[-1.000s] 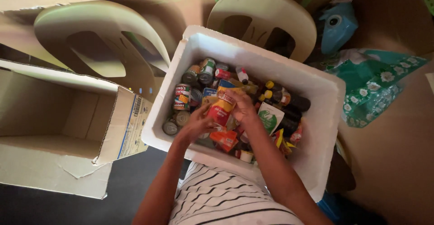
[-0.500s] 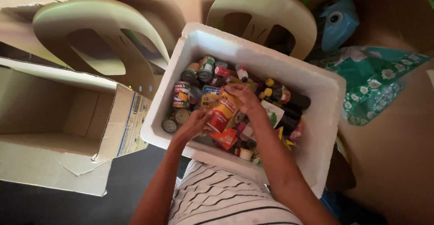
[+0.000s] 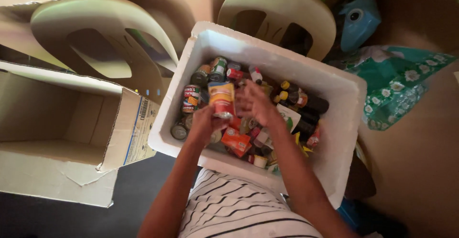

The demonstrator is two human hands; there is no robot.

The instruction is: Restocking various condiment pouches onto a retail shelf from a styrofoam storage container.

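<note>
Cardboard box (image 3: pixel 62 137): open and brown, lying at my far left, a pale label strip on its flap.
Foam cooler (image 3: pixel 344 99): white, rough-walled and rectangular, packed with cans, dark bottles with yellow caps and small cartons.
My left hand (image 3: pixel 203 123): wrist bent up from below, grip closed around the base of the can.
Can (image 3: pixel 221 99): cylindrical with a red and yellow label, held upright above the cooler's contents.
My right hand (image 3: pixel 256 104): fingers spread loosely just beside the can, grip wide, holding nothing.
</note>
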